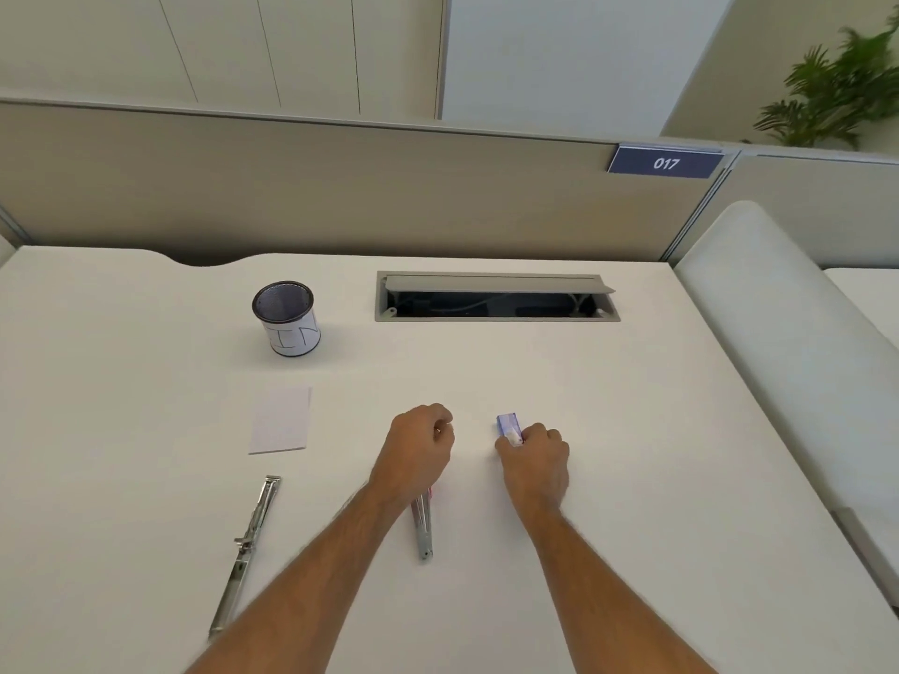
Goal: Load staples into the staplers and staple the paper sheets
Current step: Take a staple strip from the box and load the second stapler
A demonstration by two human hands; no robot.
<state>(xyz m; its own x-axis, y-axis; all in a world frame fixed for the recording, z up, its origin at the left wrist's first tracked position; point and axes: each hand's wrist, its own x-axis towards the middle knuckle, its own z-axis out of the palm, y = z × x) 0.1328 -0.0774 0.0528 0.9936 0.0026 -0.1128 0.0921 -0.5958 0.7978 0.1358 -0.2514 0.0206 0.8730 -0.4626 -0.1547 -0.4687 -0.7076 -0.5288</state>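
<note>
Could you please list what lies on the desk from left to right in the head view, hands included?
Open stapler → paper → left hand → staple box → right hand.

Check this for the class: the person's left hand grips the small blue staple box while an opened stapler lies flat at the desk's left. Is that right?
Not quite. The head view shows the right hand gripping the small blue staple box, not the left. An opened stapler does lie flat at the desk's left.

My white desk [632,430] carries a mesh cup [286,317], a paper stack [281,420], two opened staplers [245,552] [423,527], a small blue staple box [508,423] and a cable hatch [496,296]
</note>
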